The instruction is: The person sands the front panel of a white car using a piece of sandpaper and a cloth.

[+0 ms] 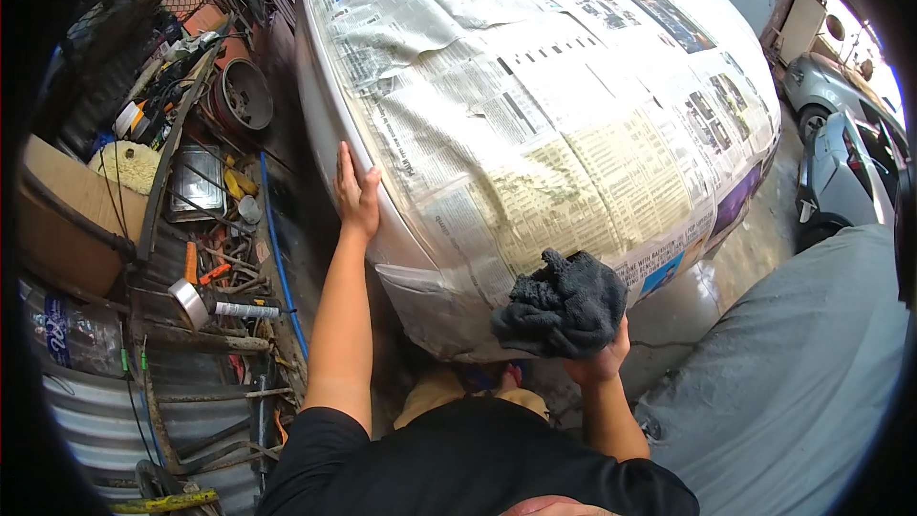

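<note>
In front of me is a white car (320, 124), its hood covered with taped sheets of newspaper (535, 105). My left hand (357, 193) rests on the car's left side panel beside the paper's edge, fingers stretched out and holding nothing. A dark grey cloth (564, 306), bunched up, is in my right hand (604, 355) near the front end of the hood. The cloth hides most of that hand's fingers. Clear plastic sheeting or pale paper (420, 301) covers the corner of the car closest to me.
Along the left stand cluttered shelves with a roll of tape (188, 304), a metal tray (197, 182), a bucket-like round container (243, 96) and a fluffy yellow pad (132, 166). A blue hose (277, 248) runs beside them. At right is a grey-covered vehicle (793, 373); silver cars (841, 96) stand beyond.
</note>
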A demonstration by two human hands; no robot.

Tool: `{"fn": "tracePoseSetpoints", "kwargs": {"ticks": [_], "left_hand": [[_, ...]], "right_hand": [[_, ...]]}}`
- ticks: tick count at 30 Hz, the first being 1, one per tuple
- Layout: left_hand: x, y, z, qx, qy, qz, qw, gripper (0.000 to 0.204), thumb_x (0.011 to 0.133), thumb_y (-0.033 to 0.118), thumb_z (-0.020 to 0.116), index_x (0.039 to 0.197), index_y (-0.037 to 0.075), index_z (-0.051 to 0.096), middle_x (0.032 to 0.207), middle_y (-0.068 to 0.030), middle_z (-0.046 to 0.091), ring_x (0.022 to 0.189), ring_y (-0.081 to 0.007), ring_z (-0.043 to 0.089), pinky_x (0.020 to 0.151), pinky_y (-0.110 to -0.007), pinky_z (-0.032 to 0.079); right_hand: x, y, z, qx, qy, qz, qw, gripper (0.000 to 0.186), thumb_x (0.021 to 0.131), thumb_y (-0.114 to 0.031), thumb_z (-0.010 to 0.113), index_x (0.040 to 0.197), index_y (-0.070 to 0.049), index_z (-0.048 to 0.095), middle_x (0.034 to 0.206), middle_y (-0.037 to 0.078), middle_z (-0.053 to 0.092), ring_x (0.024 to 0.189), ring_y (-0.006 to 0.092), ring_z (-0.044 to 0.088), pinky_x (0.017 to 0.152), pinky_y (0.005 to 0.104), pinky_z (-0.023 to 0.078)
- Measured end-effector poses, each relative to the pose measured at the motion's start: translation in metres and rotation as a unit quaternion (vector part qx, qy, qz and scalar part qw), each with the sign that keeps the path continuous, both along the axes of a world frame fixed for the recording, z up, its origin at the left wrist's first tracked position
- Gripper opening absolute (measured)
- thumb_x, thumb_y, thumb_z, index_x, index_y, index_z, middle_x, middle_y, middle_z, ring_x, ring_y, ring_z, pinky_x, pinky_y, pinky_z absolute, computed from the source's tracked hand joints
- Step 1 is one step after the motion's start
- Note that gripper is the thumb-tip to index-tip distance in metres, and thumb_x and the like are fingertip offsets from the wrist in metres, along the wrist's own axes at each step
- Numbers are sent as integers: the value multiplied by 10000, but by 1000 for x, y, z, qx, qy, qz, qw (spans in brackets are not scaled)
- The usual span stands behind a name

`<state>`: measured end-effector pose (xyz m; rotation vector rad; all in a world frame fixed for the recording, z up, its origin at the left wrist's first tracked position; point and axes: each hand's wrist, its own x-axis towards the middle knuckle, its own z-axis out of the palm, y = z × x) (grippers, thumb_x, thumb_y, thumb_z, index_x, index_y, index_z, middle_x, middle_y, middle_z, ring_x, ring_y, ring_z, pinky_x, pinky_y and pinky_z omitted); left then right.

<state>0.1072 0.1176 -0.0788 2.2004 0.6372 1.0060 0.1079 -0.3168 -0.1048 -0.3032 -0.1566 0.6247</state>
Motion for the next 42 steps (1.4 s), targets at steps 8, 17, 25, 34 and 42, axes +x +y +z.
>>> {"fn": "tracePoseSetpoints", "kwargs": {"ticks": [8, 17, 25, 34, 42], "left_hand": [[1, -1, 6, -2, -4, 10, 1000, 916, 910, 510, 535, 1600, -49, 308, 1650, -266, 335, 1540, -385, 305, 1262, -422, 190], [-5, 5, 0, -15, 28, 12, 999, 966, 911, 582, 527, 1640, 15, 244, 1694, -221, 269, 1579, -353, 234, 1280, -508, 86], [13, 24, 20, -46, 100, 10, 994, 1043, 921, 666, 490, 1675, 64, 94, 1745, -164, 122, 1618, -316, 80, 1245, -627, -4], [58, 113, 28, -55, 67, -3, 996, 976, 984, 645, 390, 1661, 7, 96, 1741, -190, 129, 1617, -327, 80, 1278, -521, 9], [66, 113, 30, -75, 67, 12, 995, 1067, 926, 727, 456, 1668, 39, 121, 1742, -172, 141, 1619, -295, 80, 1283, -503, 0]], "right_hand": [[7, -14, 0, -30, -10, -4, 999, 706, 1072, -534, 284, 1543, -28, 427, 1521, 194, 514, 1388, 394, 497, 1182, 534, 380], [22, -15, -7, -63, -4, -66, 996, 686, 1086, -517, 271, 1547, -30, 418, 1474, 183, 549, 1338, 374, 539, 1156, 528, 415], [28, -15, 0, -55, -89, -65, 992, 678, 1090, -516, 296, 1569, -45, 392, 1515, 180, 516, 1382, 384, 504, 1183, 529, 386], [4, 10, 24, -137, -99, -135, 976, 611, 1097, -422, 328, 1551, -19, 404, 1507, 197, 520, 1347, 392, 539, 1157, 534, 425], [-7, 35, 22, -165, -176, -71, 968, 662, 1086, -471, 267, 1589, -54, 371, 1575, 197, 454, 1414, 389, 474, 1187, 549, 381]]}}
